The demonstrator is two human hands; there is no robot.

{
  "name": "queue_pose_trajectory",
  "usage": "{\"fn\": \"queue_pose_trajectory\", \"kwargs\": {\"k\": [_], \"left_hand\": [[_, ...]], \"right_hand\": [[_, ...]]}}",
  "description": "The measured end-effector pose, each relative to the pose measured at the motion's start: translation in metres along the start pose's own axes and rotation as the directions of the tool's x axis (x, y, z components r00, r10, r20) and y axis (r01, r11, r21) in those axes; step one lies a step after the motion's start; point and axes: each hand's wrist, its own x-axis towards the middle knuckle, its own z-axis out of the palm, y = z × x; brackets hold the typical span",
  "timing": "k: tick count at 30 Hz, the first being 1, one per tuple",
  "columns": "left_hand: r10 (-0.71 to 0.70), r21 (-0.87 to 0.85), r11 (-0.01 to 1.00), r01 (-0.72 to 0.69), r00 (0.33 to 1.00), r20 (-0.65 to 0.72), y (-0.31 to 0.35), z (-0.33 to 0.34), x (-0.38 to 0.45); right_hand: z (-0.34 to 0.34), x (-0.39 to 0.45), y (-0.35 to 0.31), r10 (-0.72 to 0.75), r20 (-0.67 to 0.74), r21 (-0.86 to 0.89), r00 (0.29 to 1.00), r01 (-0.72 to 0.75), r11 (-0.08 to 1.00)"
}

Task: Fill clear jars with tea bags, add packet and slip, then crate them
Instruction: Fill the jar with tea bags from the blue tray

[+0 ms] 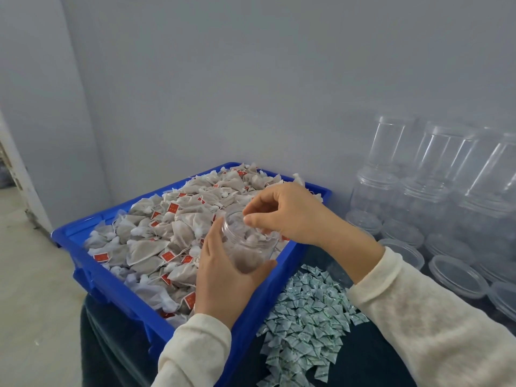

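Right hand [287, 212] fingers [251, 219] bunched narrow over the jar's mouth, tips pointing down into it. Can't tell if a bag is pinched between them or just dropped, too much glare and blur there. Left hand [220, 275] wrapped around the clear jar [248, 247], thumb along the near right side, other fingers up the far left wall, holding it tilted a bit over the near right part of the blue bin [106, 283]. Jar maybe partly full, a few pale bags showing through the plastic.

So, pretty clearly mid-fill, nowhere near the packet or slip yet. Next probably means reaching back left into the heap of tea bags [167, 233] for another bunch, keeping the jar steady and watching those strings and red tags don't hang over the rim.

Further out: pile of little green-printed packets [304, 317] on the dark surface, near right of the bin. Stacked empty jars [435, 177] and lids [458, 275] far right against the wall. No slips or crate in view.
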Motion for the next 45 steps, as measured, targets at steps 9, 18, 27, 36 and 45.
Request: {"fn": "queue_pose_trajectory", "kwargs": {"k": [9,18,27,36,45], "left_hand": [[-0.01,-0.015,1.0,0.01,1.0,-0.025,0.005,-0.004,-0.002],[-0.008,-0.018,1.0,0.008,0.999,-0.037,0.013,-0.005,-0.003],[-0.009,-0.043,0.999,0.006,0.999,-0.049,0.013,-0.006,-0.004],[-0.038,-0.033,0.999,0.037,0.999,-0.036,0.011,-0.005,-0.002],[-0.034,-0.003,0.999,0.033,0.999,-0.033,0.006,-0.003,-0.001]], "right_hand": [[-0.025,0.007,0.006,0.106,-0.187,0.186,0.977,-0.071,0.98],[-0.019,0.001,0.034,0.235,-0.077,0.068,0.969,-0.23,0.971],[0.01,0.033,0.097,0.407,0.033,-0.33,0.913,-0.374,0.866],[0.058,0.073,0.134,0.58,0.197,-0.765,0.79,-0.246,0.595],[0.062,0.078,0.147,0.622,0.066,-0.82,0.78,-0.312,0.479]]}}
